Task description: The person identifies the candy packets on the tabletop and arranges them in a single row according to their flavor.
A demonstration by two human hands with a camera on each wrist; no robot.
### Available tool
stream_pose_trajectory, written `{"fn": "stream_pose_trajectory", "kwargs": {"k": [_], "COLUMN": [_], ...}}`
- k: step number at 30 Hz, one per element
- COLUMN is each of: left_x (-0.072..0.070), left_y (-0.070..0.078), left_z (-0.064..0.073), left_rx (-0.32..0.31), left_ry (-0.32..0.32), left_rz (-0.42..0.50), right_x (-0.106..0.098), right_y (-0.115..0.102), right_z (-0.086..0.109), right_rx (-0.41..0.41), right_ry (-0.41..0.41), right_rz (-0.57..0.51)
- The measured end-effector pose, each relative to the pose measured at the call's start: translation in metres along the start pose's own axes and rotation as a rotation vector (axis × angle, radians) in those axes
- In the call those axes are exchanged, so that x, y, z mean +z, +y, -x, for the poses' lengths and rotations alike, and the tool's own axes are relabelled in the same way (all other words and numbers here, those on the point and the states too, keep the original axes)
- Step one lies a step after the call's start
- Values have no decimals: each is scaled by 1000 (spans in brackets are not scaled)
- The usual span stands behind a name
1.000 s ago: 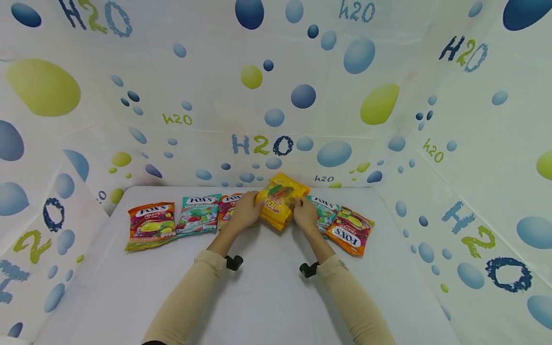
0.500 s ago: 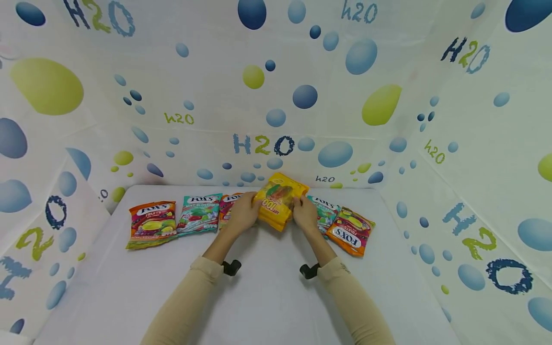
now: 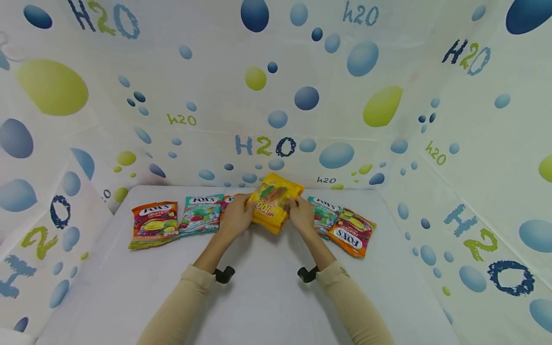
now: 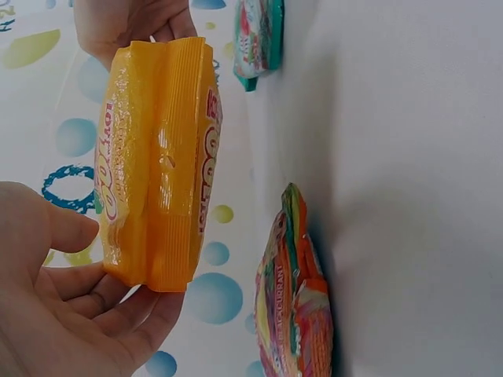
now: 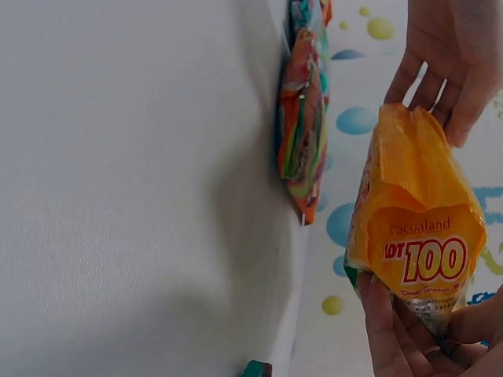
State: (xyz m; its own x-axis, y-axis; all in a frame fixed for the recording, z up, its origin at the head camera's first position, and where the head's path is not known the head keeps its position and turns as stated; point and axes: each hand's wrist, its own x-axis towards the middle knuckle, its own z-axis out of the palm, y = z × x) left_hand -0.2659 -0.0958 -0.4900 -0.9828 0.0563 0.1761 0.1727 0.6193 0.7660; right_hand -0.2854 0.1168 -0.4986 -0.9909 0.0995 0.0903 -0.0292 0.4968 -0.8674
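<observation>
A yellow Lot 100 candy bag (image 3: 272,201) with mangoes on its front is held up by both hands above the back of the table. The left hand (image 3: 236,215) grips its left side; in the left wrist view thumb and fingers of that hand (image 4: 71,298) curl around one end. On the opposite side the right hand (image 3: 303,215) pinches the bag, its thumb and fingers (image 5: 416,338) closed on the lower corner in the right wrist view. Shadow shows on the tabletop beneath it. An orange Fox's bag (image 3: 227,203) stands behind the left hand, mostly hidden.
Left of the hands lie a Fox's fruits bag (image 3: 154,224) and a teal Fox's bag (image 3: 201,214). To the right are another teal bag (image 3: 322,215) and an orange Fox's bag (image 3: 352,232), turned upside down. A patterned sheet (image 3: 276,96) rises behind the white table (image 3: 267,297).
Both hands have carried the yellow candy bag slightly left, and it now covers less of the teal bag on the right. The grip stays the same. The other bags have not moved.
</observation>
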Motion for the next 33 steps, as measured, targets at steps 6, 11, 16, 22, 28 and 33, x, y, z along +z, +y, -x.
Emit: {"fn": "stream_pose_trajectory", "kwargs": {"k": [6,11,16,22,28,33], "left_x": [-8,-14,-15,-23,-31,-36], "left_y": [-3,-5,-6,-5,-7,-9], "left_z": [11,24,35,50,63,71], "left_rx": [-30,-66,-40,-27,-39,-70], "left_ry": [26,35,53,52,67,86], "left_rz": [15,30,4,-14,-3,12], "right_x": [5,8,9,10,15,21], "right_y": [-6,-7,-10,-13,-16,-18], "right_z": [7,14,20,28,34,38], "right_rx": [29,8,1,-39,-89,-97], "right_ry": [-38,-51,-63,-76,-87,-98], "right_rz": [-10,-4,20,25,-3,-13]}}
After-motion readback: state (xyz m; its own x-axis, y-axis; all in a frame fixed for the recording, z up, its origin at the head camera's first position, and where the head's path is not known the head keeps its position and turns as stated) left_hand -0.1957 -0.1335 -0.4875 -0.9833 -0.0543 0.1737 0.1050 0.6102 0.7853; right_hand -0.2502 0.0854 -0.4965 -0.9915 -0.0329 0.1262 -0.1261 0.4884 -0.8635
